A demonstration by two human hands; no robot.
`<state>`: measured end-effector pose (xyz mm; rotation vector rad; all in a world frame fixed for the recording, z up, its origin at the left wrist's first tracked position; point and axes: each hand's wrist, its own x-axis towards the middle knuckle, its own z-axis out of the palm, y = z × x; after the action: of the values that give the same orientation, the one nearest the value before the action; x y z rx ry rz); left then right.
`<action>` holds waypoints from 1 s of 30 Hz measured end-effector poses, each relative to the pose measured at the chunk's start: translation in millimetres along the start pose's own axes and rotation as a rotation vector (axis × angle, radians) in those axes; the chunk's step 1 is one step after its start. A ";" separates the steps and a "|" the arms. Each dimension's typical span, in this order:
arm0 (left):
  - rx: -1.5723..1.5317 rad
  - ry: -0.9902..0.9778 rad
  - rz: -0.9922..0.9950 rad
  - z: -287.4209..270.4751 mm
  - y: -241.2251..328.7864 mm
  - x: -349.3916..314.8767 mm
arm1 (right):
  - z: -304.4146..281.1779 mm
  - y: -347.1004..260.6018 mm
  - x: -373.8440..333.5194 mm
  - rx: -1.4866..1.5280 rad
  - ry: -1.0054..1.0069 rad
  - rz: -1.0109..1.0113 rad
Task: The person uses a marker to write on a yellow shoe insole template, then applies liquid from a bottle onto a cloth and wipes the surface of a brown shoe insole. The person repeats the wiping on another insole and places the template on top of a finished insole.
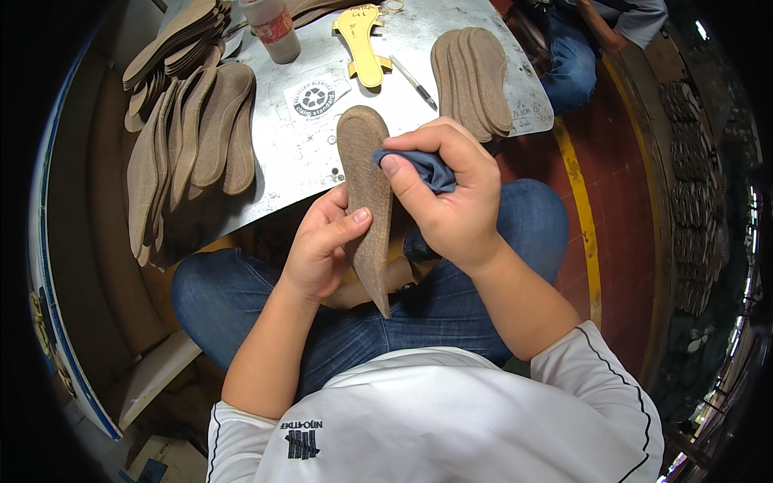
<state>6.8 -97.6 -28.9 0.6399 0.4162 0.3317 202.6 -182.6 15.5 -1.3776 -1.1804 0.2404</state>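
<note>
A brown speckled shoe insole (366, 169) is held up over my lap, its rounded heel end away from me and its narrower end hanging toward me. My left hand (320, 245) grips it by the left edge, the thumb lying on its upper face. In my right hand (459, 189) a bunched dark blue cloth (428, 167) is pinched between thumb and fingers. The cloth touches the right edge of the insole near the heel. Part of my left fingers is hidden behind the insole.
The metal table (298, 153) bears stacked insoles (471, 80) at right and more insoles (197, 133) at left. A yellow template (361, 44), a pen (415, 84) and a bottle (272, 32) lie or stand farther back. Another person's knee (570, 68) shows beyond the right corner.
</note>
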 end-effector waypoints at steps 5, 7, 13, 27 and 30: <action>0.023 -0.016 -0.019 -1.4 -2.3 0.6 | -6.0 4.0 3.2 -0.042 0.005 0.025; 0.038 -0.015 -0.014 -1.6 -2.3 1.1 | -6.6 6.2 4.1 -0.016 0.024 0.055; 0.055 0.070 0.039 -2.5 0.6 2.4 | 2.9 4.2 -7.2 0.229 0.063 0.379; -0.007 0.127 0.138 -14.7 10.1 2.8 | 14.1 -7.1 -18.9 0.322 -0.189 0.503; 0.028 0.053 0.137 -10.1 9.9 2.5 | 15.1 -0.2 -13.7 0.307 -0.034 0.439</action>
<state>2.5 -84.0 -30.6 0.6894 0.4288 0.4747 184.9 -183.3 5.3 -1.3462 -0.8136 0.7285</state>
